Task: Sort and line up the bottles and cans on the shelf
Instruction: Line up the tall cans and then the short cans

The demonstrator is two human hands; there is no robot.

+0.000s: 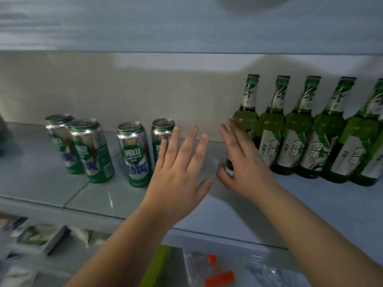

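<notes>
We look at a pale tiled shelf (pixel 51 183) with a plain grey wall (pixel 145 90) behind it, in dim light. On the left part of the shelf stand four green and silver cans, all upright. The first can (pixel 57 126) is furthest back, and the second can (pixel 93 150) stands just in front of it, so the two overlap in our view. After a gap comes the third can (pixel 134 154), with its label towards us. The fourth can (pixel 162 129) is just beside it, a little further back.

On the right part, five green bottles (pixel 298 131) stand upright in one close row, side against side, and the last one is cut by the picture edge.

Both hands are between the cans and the bottles. The left hand (pixel 178 170) is wide open, with the fingers straight and spread, and it holds nothing. It covers the lower part of the fourth can, and we cannot tell whether it touches it. The right hand (pixel 246 168) is also open, with straight fingers and the thumb held apart. It lies at the side of the leftmost bottle (pixel 247 108). The fingers are blurred, so it seems to touch the glass, but we are not sure.

Below the shelf edge we see a tray (pixel 56 241) at the left, a green object (pixel 157 264) and orange pieces (pixel 219 278) in clear plastic.
</notes>
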